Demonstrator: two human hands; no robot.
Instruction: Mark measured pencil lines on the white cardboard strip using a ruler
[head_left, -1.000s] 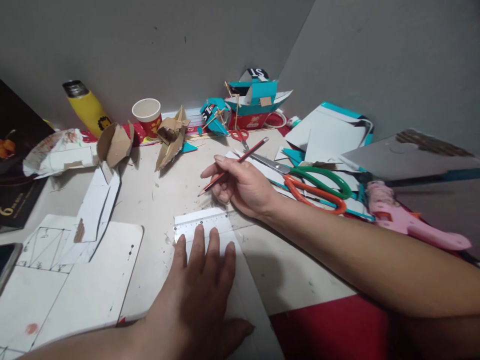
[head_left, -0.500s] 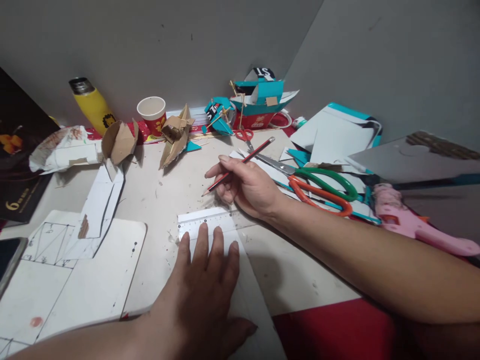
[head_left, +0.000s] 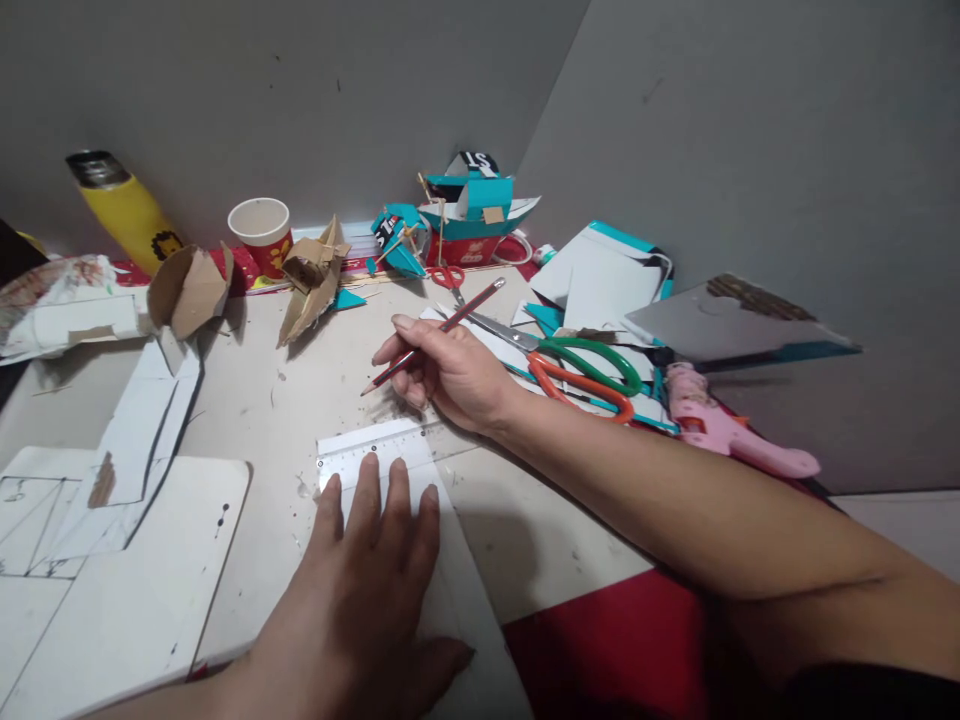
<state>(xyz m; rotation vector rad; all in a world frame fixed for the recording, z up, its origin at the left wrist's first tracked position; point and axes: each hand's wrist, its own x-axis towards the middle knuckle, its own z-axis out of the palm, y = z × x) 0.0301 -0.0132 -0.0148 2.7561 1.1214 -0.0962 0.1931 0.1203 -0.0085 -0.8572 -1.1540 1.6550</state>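
1. The right hand (head_left: 457,375) has its fingers curled around a red-and-black pencil (head_left: 474,304), point aimed left, beyond the ruler; whether the tip touches the table (head_left: 277,400) cannot be told.
2. The left hand (head_left: 360,590) lies flat, fingers spread, fingertips on a clear ruler (head_left: 352,458) across white card (head_left: 472,610).
3. Large scissors (head_left: 532,345) lie just beyond the right wrist.
4. A paper cup (head_left: 262,235) stands near the wall.
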